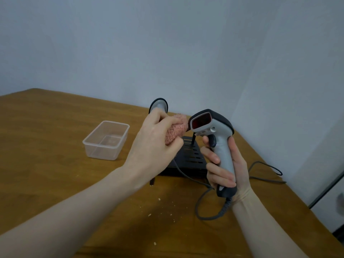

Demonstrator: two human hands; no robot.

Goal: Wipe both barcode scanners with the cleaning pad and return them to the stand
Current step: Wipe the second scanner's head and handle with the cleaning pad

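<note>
Pad meets scanner over the black slotted metal stand.

L of stand: clear rectangular plastic tub sits empty, w/ open wood-top table around it. Above stand, left hand pinches pink knitted cleaning pad against grey-and-black corded scanner; right hand wraps its handle, window turned toward pad. Second grey scanner sits behind stand. R of stand, table edge is close.

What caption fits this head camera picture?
Left hand presses pink cleaning pad against scanner held by right hand.
</note>
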